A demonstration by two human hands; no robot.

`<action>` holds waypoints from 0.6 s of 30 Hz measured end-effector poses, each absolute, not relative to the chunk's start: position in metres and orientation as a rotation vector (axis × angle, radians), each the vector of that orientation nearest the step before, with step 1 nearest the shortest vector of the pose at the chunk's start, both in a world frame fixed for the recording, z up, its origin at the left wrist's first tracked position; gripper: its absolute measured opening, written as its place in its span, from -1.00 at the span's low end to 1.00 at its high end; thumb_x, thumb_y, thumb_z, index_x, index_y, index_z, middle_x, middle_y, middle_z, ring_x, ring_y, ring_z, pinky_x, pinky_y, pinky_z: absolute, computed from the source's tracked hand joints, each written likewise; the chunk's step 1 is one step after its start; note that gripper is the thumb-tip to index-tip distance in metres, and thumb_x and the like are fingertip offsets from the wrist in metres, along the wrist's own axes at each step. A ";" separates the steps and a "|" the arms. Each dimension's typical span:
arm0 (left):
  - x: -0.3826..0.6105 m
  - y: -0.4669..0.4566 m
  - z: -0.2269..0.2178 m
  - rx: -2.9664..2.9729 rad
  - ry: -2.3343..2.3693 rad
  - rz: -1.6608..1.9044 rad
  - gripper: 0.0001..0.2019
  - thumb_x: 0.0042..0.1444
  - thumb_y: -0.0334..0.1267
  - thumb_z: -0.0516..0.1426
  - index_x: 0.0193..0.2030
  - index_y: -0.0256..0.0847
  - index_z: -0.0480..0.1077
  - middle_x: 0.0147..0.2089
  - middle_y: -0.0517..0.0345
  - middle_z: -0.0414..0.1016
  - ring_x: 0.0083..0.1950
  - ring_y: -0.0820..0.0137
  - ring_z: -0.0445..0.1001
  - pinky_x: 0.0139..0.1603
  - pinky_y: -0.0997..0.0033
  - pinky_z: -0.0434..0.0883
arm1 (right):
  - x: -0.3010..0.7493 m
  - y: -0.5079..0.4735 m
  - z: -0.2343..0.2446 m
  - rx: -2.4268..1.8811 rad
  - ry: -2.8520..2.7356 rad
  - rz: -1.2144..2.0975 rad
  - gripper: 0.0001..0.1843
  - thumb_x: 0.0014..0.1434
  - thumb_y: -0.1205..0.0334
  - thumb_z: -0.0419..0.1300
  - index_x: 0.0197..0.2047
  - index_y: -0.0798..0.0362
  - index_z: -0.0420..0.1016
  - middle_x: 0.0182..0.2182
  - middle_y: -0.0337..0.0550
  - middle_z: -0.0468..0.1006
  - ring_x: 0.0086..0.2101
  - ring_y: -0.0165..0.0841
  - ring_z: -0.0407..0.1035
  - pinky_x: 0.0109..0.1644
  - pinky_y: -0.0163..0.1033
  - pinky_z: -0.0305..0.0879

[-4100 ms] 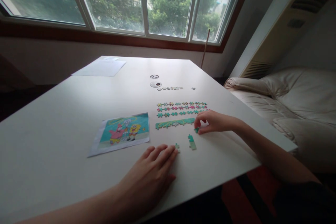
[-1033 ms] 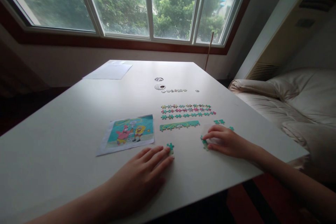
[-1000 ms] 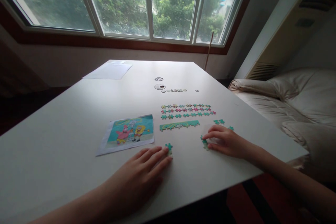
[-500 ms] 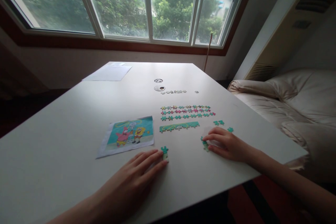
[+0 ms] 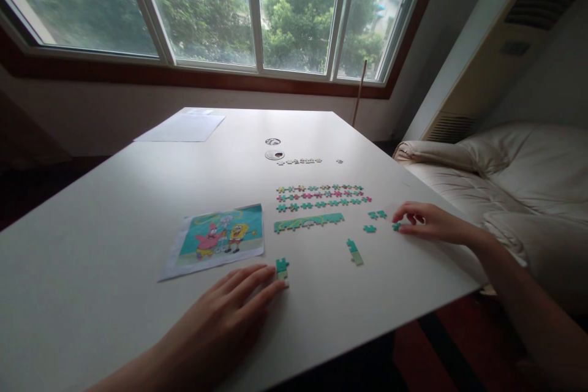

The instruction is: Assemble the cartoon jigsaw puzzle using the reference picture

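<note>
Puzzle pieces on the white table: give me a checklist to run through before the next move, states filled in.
1. Left hand has its fingertips at the left short strip: ok.
2. Right hand has its fingertips at a single teal piece: ok.
3. That piece is firmly pinched: cannot tell.
4. Right short strip, lying between the hands, is clear of both: ok.
5. Both short strips are joined to the long strip: not ok, they lie apart from it.
6. Picture sheet has its printed image uncovered: ok.
</note>
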State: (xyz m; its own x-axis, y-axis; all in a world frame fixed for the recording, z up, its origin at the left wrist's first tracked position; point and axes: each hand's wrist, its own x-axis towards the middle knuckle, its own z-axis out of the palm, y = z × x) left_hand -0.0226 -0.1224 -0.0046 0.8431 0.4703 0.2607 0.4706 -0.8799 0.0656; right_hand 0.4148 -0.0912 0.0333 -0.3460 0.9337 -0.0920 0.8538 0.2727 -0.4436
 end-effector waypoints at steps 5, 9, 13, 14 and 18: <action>-0.023 -0.122 -0.002 -2.968 -0.790 -0.477 -0.60 0.10 -0.47 -0.04 0.09 -0.16 0.26 0.05 0.02 0.38 0.04 0.23 0.35 0.00 0.23 0.38 | 0.423 -0.087 0.028 -1.760 -2.273 0.834 -0.60 0.01 -0.04 0.16 -0.21 0.09 0.44 -0.35 -0.15 0.45 -0.40 -0.38 0.29 -0.30 -0.28 0.25; -0.021 -0.121 0.000 -2.950 -0.789 -0.503 -0.64 0.12 -0.45 -0.04 0.05 -0.17 0.30 0.02 0.03 0.40 0.00 0.25 0.37 -0.03 0.25 0.39 | 0.421 -0.084 0.029 -1.772 -2.242 0.916 -0.64 -0.02 -0.02 0.17 -0.29 0.11 0.41 -0.38 -0.15 0.43 -0.40 -0.38 0.28 -0.31 -0.29 0.24; -0.021 -0.121 0.000 -2.945 -0.786 -0.523 -0.65 0.13 -0.44 -0.04 0.04 -0.16 0.30 0.01 0.03 0.41 0.00 0.26 0.38 -0.02 0.27 0.38 | 0.420 -0.082 0.030 -1.749 -2.250 0.965 -0.66 -0.03 0.00 0.18 -0.30 0.11 0.37 -0.38 -0.16 0.41 -0.39 -0.37 0.27 -0.29 -0.28 0.25; -0.021 -0.121 -0.001 -2.942 -0.786 -0.526 -0.65 0.13 -0.44 -0.04 0.05 -0.16 0.30 0.01 0.03 0.41 -0.01 0.26 0.38 -0.02 0.27 0.38 | 0.420 -0.081 0.030 -1.740 -2.250 0.984 -0.67 -0.03 0.01 0.18 -0.31 0.10 0.37 -0.37 -0.16 0.40 -0.39 -0.38 0.26 -0.29 -0.28 0.25; -0.023 -0.120 -0.001 -2.922 -0.784 -0.527 -0.65 0.13 -0.43 -0.03 0.05 -0.18 0.29 0.01 0.02 0.41 -0.02 0.27 0.39 -0.04 0.27 0.39 | 0.419 -0.082 0.033 -1.695 -2.279 1.037 -0.74 -0.02 0.07 0.18 -0.35 0.09 0.33 -0.41 -0.20 0.37 -0.41 -0.39 0.24 -0.32 -0.29 0.23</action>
